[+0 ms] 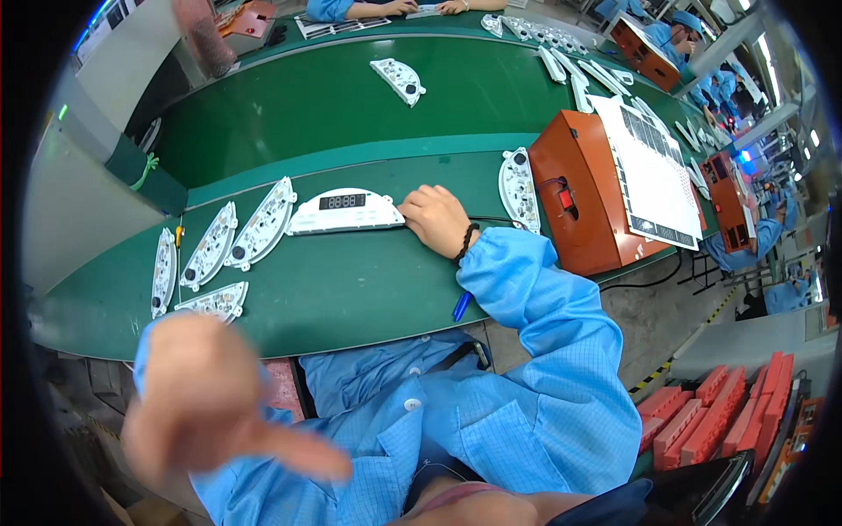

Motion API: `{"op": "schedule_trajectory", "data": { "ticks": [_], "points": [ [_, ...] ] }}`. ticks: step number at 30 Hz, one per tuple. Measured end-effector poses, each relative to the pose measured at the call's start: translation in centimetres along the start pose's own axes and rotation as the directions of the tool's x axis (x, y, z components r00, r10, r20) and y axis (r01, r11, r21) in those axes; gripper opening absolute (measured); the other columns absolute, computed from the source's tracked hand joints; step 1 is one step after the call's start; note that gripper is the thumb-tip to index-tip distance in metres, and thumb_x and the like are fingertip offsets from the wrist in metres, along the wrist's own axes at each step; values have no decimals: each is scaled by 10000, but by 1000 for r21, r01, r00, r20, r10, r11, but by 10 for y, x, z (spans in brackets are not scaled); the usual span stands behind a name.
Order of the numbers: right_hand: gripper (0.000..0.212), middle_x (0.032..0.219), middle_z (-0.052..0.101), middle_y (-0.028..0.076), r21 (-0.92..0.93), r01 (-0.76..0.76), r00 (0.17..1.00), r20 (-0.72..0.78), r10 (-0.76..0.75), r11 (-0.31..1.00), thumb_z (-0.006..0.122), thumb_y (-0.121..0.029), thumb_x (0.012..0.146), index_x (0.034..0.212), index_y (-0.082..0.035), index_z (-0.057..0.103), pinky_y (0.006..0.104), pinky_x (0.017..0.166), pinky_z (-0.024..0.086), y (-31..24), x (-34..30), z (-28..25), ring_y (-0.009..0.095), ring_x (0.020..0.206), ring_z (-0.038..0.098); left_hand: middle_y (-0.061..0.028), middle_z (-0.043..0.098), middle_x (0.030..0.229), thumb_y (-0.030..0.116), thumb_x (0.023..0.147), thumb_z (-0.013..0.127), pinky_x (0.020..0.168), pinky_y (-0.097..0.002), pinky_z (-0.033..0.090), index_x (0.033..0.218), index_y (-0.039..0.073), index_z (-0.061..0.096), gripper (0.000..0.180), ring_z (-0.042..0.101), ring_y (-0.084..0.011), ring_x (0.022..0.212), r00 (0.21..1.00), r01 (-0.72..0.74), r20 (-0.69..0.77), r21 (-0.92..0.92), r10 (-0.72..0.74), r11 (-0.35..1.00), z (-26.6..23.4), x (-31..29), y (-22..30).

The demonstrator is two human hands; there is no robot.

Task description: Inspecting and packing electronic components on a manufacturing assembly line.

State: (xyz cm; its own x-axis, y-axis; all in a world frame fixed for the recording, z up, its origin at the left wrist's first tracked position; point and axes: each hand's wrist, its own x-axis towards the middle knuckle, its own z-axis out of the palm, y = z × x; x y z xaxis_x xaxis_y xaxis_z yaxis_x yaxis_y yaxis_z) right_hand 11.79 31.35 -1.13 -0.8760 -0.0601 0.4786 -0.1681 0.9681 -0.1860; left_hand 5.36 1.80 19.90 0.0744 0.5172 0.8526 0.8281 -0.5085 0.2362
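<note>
A white half-round display panel (342, 210) lies on the green bench with its dark digit window lit. My right hand (436, 219) rests at its right end, fingers curled and closed, the fingertips touching that end. A black cable (493, 218) runs from the right in under this hand; its tip is hidden there. Close to the camera, my left hand (210, 403) is raised off the bench's front edge and smeared by motion. One digit sticks out to the right, and no held thing shows. Several half-round circuit boards (261, 224) lie left of the panel.
An orange box (570, 197) with a printed sheet (649, 171) stands on the right. Another board (519, 188) lies beside it. A blue pen (462, 306) is at the front edge. Beyond, a green belt (289, 96) carries a board (399, 81); a co-worker's hands (430, 7) are opposite.
</note>
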Motion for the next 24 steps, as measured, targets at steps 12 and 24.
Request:
{"op": "schedule_trajectory", "data": {
  "ticks": [12,24],
  "points": [
    [130,799,593,77,589,-285,958,151,243,756,545,-172,878,822,-69,602,377,645,461,22,5,-37,298,761,579,-151,586,961,166,792,658,867,-384,396,1242,-3,426,534,551,-315,891,565,558,388,470,-728,684,99,-77,-152],
    [163,848,599,71,195,-98,995,23,95,976,674,-154,764,872,-44,622,357,677,473,23,8,-31,262,782,581,-135,532,1084,316,710,727,887,-392,373,1181,-10,512,612,485,-303,1004,748,429,313,445,-585,786,137,-99,-162]
  ]
}}
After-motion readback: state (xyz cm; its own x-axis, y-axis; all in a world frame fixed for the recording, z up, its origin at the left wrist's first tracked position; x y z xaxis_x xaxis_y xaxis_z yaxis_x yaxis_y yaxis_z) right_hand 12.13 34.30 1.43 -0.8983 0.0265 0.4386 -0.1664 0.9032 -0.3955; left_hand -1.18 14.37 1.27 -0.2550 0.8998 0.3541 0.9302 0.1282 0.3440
